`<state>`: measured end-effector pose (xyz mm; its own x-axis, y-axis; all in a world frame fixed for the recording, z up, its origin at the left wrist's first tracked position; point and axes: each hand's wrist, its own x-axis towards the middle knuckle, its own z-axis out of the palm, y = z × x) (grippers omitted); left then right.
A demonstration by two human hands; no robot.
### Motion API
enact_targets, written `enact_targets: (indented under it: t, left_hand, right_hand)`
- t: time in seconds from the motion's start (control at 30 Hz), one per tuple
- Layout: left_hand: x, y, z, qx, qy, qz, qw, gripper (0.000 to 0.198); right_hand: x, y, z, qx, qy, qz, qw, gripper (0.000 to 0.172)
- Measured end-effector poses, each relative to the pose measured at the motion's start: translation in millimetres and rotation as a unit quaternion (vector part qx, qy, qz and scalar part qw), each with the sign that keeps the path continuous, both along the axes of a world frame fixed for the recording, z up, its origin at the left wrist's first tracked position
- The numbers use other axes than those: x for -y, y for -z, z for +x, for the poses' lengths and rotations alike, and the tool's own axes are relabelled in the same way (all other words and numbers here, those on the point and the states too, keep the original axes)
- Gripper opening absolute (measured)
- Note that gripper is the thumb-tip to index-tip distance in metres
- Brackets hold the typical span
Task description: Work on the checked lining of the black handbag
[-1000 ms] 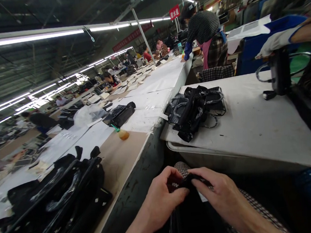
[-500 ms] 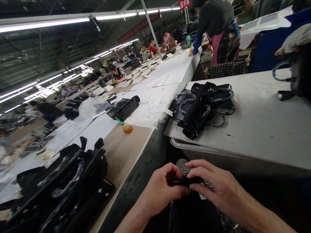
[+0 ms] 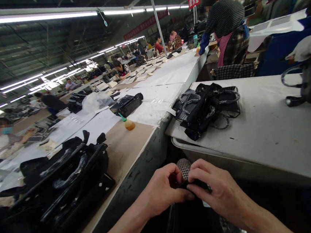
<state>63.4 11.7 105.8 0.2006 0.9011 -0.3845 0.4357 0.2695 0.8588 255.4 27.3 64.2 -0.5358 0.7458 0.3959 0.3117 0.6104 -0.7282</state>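
My left hand [image 3: 165,190] and my right hand [image 3: 217,187] meet low in the middle of the view, both closed in a pinch. Between them is the upper edge of a black bag [image 3: 191,221], whose dark body hangs below in shadow, so its details are hard to make out. My left thumb and fingers curl round the edge from the left. Opposite, my right thumb and fingertips press on it, almost touching the left thumb. A small white tag shows under my right hand. Black-and-white checked fabric [image 3: 184,166] shows just beyond my fingers.
Several black handbags [image 3: 206,106] lie on the white table [image 3: 266,120] ahead. More black bags [image 3: 69,190] are piled on the left bench, near a bottle of amber liquid [image 3: 129,124]. A co-worker [image 3: 225,22] stands bent over the far bench. Table edges run close to my hands.
The view has shifted slightly, so the surroundings sit a little further right. My hands stay at the same place on the black bag, with the right fingertips a little closer together.
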Motion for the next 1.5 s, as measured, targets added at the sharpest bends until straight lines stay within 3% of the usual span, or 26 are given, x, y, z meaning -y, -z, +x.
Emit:
enact_targets:
  t: [0.2,0.43,0.6,0.83,1.17,1.33,1.5]
  left_hand:
    - [6,-4.3,-5,0.017,-0.010,-0.028,0.999,0.032]
    - [16,-13.4,-4,-0.051,-0.030,0.021,0.998,0.024]
    - [21,-15.5,2,-0.112,-0.024,0.093,0.989,0.014]
    - [19,-5.6,8,-0.107,-0.001,0.177,0.978,0.009]
    - [25,4.2,13,-0.109,0.006,0.251,0.962,0.010]
    - [25,-0.1,14,-0.128,0.000,0.228,0.965,0.006]
    - [26,-7.7,10,-0.085,-0.038,0.117,0.989,0.020]
  right_hand:
    - [-3,-9.4,0,-0.033,-0.042,-0.031,0.998,0.014]
    - [-6,-9.0,1,-0.024,-0.094,0.014,0.995,0.018]
    - [-4,-10.9,4,-0.015,-0.083,0.019,0.996,0.020]
    - [-4,-15.1,10,0.011,-0.080,-0.018,0.997,0.018]
    - [5,1.2,6,-0.025,0.015,-0.048,0.998,0.012]
    - [5,5.8,5,-0.044,0.017,-0.064,0.997,0.012]
    - [5,3.9,6,-0.030,0.016,-0.072,0.997,0.012]
